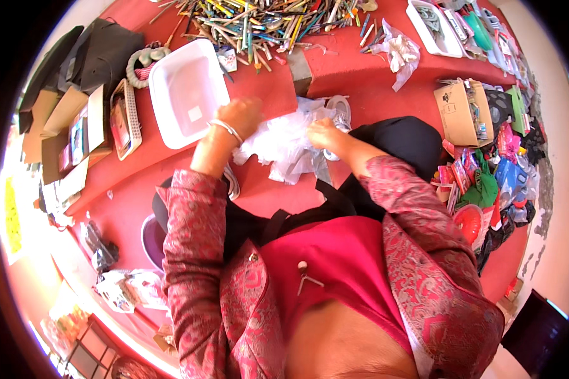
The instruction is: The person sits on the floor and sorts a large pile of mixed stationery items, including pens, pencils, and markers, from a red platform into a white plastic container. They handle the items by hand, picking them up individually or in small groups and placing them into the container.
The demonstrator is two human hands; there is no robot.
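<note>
Between my two hands a bunch of crumpled, see-through white plastic bags [284, 142] hangs over the red step, in front of my knees. My right hand [323, 133] is closed, its fingers curled on the right side of the plastic. Just above the plastic's left end is my left hand [241, 118], with a white bangle at its wrist. Motion blurs those fingers, so their grip is unclear. Beside my left hand stands a white plastic tub [189, 95] with a small pale square on its bottom.
A heap of pens and pencils [259, 28] covers the far step. Far right sits a white tray [435, 28]; nearer are a cardboard box [464, 114] and piled colourful packets [487, 183]. To the left are a white basket [126, 120], an open carton [76, 136] and black bags [101, 54].
</note>
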